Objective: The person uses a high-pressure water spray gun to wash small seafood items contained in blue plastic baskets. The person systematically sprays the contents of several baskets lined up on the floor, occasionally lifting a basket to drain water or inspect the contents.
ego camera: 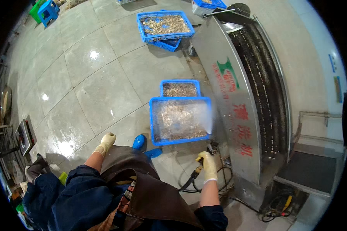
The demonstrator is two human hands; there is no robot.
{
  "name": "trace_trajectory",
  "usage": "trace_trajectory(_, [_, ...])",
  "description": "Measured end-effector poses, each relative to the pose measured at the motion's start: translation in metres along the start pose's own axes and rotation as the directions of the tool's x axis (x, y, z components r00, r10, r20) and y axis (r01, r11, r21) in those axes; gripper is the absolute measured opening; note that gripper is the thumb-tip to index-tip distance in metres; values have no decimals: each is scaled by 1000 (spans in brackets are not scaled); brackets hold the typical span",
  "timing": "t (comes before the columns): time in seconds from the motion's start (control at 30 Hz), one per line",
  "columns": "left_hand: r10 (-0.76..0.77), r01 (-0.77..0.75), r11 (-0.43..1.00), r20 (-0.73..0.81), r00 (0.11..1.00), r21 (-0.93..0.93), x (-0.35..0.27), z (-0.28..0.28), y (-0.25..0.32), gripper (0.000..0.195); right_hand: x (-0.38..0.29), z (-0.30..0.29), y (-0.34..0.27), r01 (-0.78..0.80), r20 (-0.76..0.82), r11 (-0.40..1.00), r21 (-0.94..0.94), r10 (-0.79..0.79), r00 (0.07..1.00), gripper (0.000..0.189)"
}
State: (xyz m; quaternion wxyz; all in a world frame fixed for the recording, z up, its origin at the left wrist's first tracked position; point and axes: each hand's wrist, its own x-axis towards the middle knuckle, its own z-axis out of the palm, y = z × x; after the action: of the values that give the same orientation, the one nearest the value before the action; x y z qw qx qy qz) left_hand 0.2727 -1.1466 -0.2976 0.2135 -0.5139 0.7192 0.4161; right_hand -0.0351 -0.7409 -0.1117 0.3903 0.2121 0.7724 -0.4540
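A hose spray gun is gripped in my right hand, which wears a cream rubber glove. From its nozzle a fan of water mist falls over a blue plastic crate that holds small pale and brown pieces, perhaps shellfish. That crate overlaps a smaller blue crate with similar contents just beyond it. My left hand, gloved alike, holds nothing that I can see; its fingers are curled in beside my brown apron, left of my blue boots.
A long steel washing machine with dark rollers stands along the right. Farther off, another filled blue crate rests on a second one. A black hose loops on the wet tiles. Behind my left arm is another person; blue stools stand far left.
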Motion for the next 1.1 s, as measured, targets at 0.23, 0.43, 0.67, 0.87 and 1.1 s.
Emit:
trace_trajectory(0.23, [94,-94,995,39,995,-15,-9,2,47,37,12,55,16,-98,169,984,-150,123,978,14])
trace_trajectory(0.43, [85,-84,996,17,996,-36,-8,-2,21,39,13,14,-19,-205,-44,979,0,205,978,15])
trace_trajectory(0.67, [-26,26,1000,29,999,-6,0,3,-15,36,21,24,-7,-83,82,993,-89,90,992,16])
trace_trajectory(0.87, [-44,43,996,-10,999,-72,0,-6,16,37,35,69,1,-131,261,983,-128,161,952,13])
trace_trajectory(1.1, [-18,14,996,-55,998,-88,0,-22,23,37,58,-3,-20,-319,-180,941,-116,296,938,17])
